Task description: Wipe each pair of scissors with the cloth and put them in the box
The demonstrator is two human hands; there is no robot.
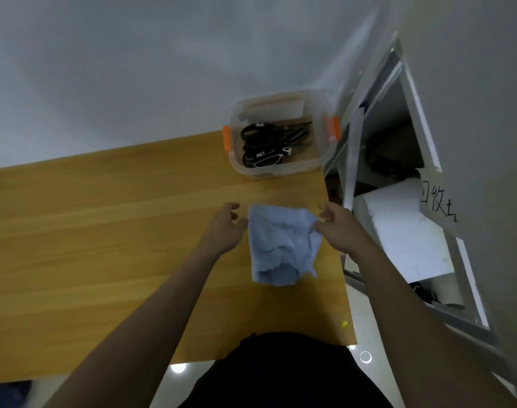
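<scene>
Both hands flank cloth (282,245) near table (104,231) edge; box (280,169) beyond.

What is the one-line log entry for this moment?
hands: left open, right open | cloth: on table | scissors: in box
</scene>
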